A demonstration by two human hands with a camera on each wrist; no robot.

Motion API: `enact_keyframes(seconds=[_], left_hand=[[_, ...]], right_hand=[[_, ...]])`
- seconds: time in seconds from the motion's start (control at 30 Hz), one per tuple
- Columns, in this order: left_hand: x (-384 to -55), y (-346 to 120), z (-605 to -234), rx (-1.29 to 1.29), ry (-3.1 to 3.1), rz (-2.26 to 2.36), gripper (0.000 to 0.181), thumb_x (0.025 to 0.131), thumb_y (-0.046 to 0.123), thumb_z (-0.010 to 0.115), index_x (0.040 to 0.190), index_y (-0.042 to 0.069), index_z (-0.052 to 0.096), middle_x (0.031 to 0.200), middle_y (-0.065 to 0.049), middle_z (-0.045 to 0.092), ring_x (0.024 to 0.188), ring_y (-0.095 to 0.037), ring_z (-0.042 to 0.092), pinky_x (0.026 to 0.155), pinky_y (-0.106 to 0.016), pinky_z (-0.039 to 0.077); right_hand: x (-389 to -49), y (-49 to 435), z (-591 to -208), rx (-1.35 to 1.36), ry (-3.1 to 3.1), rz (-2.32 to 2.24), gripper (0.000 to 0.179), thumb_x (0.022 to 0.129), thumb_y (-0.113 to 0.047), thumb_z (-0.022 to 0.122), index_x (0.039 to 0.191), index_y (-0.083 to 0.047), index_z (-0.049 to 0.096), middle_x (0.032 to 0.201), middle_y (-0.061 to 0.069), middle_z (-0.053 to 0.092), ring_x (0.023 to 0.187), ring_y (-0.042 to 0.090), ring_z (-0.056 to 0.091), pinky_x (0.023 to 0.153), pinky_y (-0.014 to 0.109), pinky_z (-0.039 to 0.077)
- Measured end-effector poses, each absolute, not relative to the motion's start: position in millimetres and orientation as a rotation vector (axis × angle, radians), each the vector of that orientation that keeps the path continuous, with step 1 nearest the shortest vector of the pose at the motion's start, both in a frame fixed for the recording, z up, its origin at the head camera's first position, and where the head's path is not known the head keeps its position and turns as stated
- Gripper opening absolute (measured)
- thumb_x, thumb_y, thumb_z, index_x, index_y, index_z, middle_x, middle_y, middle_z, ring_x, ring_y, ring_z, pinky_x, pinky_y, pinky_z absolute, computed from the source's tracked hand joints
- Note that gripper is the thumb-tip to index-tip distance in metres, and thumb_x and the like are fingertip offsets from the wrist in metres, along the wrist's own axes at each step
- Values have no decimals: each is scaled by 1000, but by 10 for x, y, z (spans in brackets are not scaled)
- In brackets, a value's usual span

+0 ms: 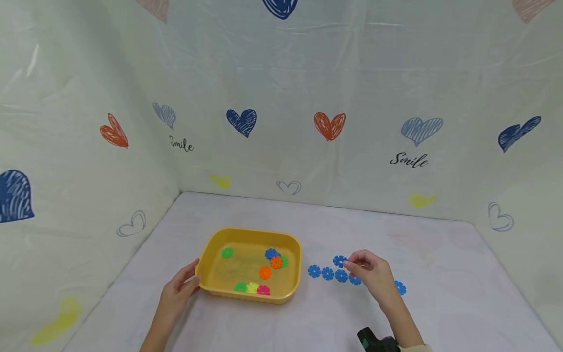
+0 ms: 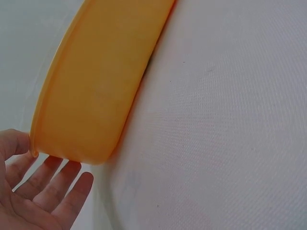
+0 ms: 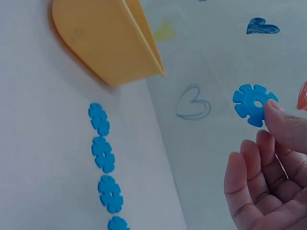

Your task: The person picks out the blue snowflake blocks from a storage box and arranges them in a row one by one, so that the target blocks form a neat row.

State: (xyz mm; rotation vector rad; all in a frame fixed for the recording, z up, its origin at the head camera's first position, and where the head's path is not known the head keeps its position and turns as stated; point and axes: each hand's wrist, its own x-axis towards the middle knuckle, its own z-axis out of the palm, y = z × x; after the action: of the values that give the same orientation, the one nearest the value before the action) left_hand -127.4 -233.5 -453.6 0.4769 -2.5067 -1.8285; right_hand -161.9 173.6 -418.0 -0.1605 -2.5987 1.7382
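My right hand (image 1: 371, 276) pinches a blue snowflake building disc (image 3: 249, 105) between thumb and fingers, with the disc raised above the table in the right wrist view. Below it lies a row of similar blue discs (image 1: 327, 273), partly covered by the hand in the head view. My left hand (image 1: 176, 293) holds the left end of a yellow tray (image 1: 246, 295). In the left wrist view its thumb is at the rim and its fingertips (image 2: 85, 179) are by the outer wall. Inside the tray lie several discs, including an orange disc (image 1: 265, 273) and a green disc (image 1: 227, 253).
Another blue disc (image 1: 400, 287) lies right of my right wrist. A dark wrist device (image 1: 376, 341) is strapped near the right sleeve. The white table (image 1: 352, 322) meets a wall covering (image 1: 286, 151) printed with hearts along its back edge.
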Motion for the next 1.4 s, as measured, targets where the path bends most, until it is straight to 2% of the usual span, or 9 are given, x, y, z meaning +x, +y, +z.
enact_keyframes(seconds=[0.17, 0.27, 0.43, 0.57, 0.77, 0.93, 1.07, 1.27, 1.4], left_hand=[[-1279, -2329, -4537, 489, -2515, -1819, 47, 95, 9, 50, 140, 5, 39, 140, -22, 43, 105, -6, 59, 85, -23, 54], [-1275, -2327, -4532, 501, -2523, -1806, 47, 95, 9, 50, 140, 5, 39, 140, -22, 44, 107, -11, 59, 85, -23, 54], [-1277, -2325, -4529, 525, -2541, -1778, 47, 95, 9, 50, 141, 5, 39, 140, -21, 44, 107, -11, 60, 85, -23, 55], [-1280, -2325, -4530, 527, -2541, -1772, 48, 94, 9, 50, 140, 5, 39, 139, -21, 44, 104, -5, 60, 84, -23, 55], [-1277, -2323, -4523, 521, -2547, -1765, 48, 94, 8, 50, 140, 5, 39, 139, -22, 45, 106, -10, 60, 84, -23, 55], [-1275, -2325, -4507, 501, -2542, -1786, 48, 94, 9, 50, 140, 5, 39, 139, -22, 44, 101, 1, 59, 85, -22, 54], [-1266, -2327, -4491, 485, -2539, -1796, 48, 95, 9, 50, 141, 4, 38, 140, -23, 43, 97, 7, 57, 85, -22, 54], [-1265, -2316, -4486, 519, -2561, -1772, 48, 95, 9, 49, 141, 5, 38, 140, -22, 43, 102, -3, 60, 85, -23, 54], [-1264, -2325, -4498, 496, -2544, -1793, 47, 96, 11, 49, 141, 4, 38, 140, -22, 43, 96, 6, 58, 85, -22, 54]], right_hand=[[-1689, 2092, -4580, -182, -2562, 1704, 30, 84, -32, 68, 95, -5, 61, 82, 7, 66, 71, 17, 61, 66, 24, 54], [-1793, 2363, -4962, -235, -2557, 1658, 38, 82, -44, 66, 98, -11, 61, 84, 4, 67, 71, 14, 62, 64, 18, 53], [-1864, 2687, -5285, -459, -2613, 1579, 53, 77, -57, 64, 106, -14, 59, 91, 1, 68, 77, 14, 64, 70, 16, 53], [-1797, 2834, -5239, -568, -2598, 1596, 56, 77, -55, 66, 110, -9, 58, 88, -1, 68, 76, 13, 64, 68, 17, 54], [-1573, 2925, -4893, -672, -2600, 1655, 52, 83, -45, 66, 109, -2, 55, 77, -7, 65, 70, 8, 62, 62, 14, 53], [-1430, 2997, -4681, -749, -2648, 1662, 51, 86, -40, 63, 110, 3, 52, 75, -9, 64, 67, 6, 59, 60, 16, 52], [-1395, 3118, -4706, -771, -2680, 1652, 53, 85, -44, 62, 109, 3, 52, 74, -12, 63, 66, 7, 58, 59, 16, 50], [-1398, 3243, -4831, -812, -2626, 1708, 48, 88, -37, 60, 110, 5, 49, 72, -10, 62, 64, 7, 58, 59, 17, 52], [-1431, 3273, -4896, -861, -2569, 1747, 43, 90, -27, 59, 112, 8, 48, 70, -6, 61, 62, 8, 59, 57, 18, 53]])
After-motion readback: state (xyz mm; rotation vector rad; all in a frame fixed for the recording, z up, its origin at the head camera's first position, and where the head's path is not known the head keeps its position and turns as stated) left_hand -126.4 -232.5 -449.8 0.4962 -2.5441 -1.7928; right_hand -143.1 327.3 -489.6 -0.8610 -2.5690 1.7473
